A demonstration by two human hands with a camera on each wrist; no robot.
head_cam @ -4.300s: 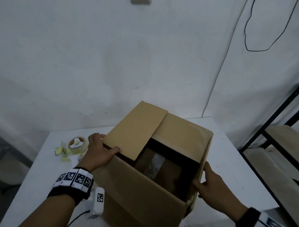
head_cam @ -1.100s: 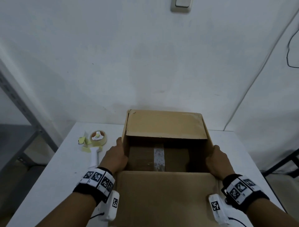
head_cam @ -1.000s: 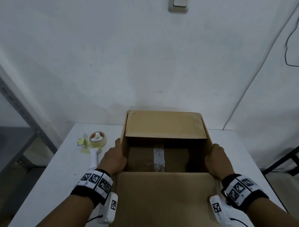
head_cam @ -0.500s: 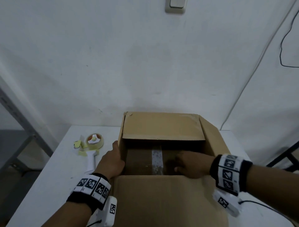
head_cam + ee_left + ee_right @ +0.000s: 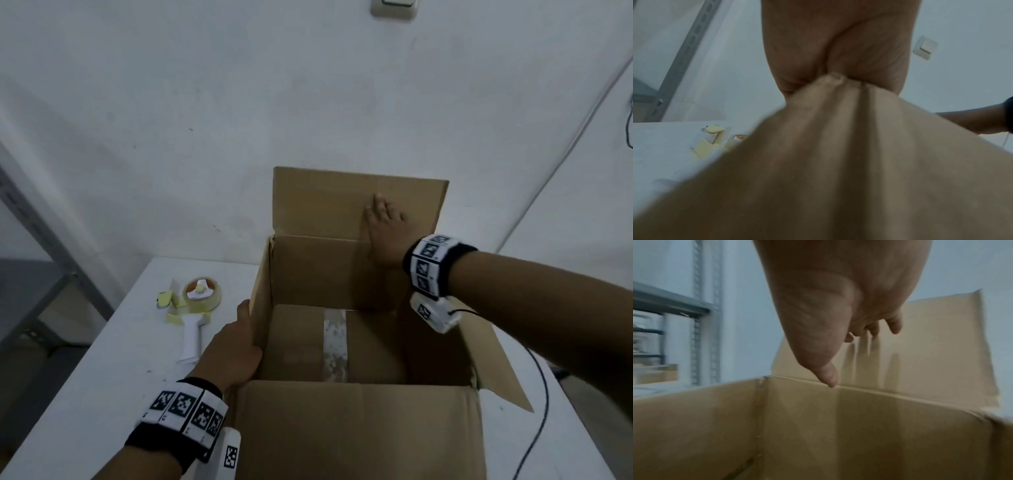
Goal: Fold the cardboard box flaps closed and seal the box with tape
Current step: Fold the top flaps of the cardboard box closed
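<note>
An open cardboard box [image 5: 342,274] stands on the white table [image 5: 113,370], with a taped seam [image 5: 335,342] on its floor. Its far flap [image 5: 318,202] stands upright; my right hand [image 5: 383,222] presses flat on the flap's inner face with straight fingers [image 5: 894,326]. The right flap [image 5: 496,370] hangs outward and the near flap [image 5: 359,428] lies toward me. My left hand [image 5: 236,349] grips the box's left wall, thumb outside, fingers hidden inside. A tape dispenser [image 5: 200,301] with a white handle lies left of the box.
A grey metal shelf frame [image 5: 44,260] stands left of the table. A thin black cable [image 5: 537,394] trails over the table's right side. The wall with a switch [image 5: 394,7] is close behind the box.
My right hand left the box's right wall, crossed the opening and pushed the far flap from folded-in to upright. The right flap swung outward. My left hand stayed on the left wall.
</note>
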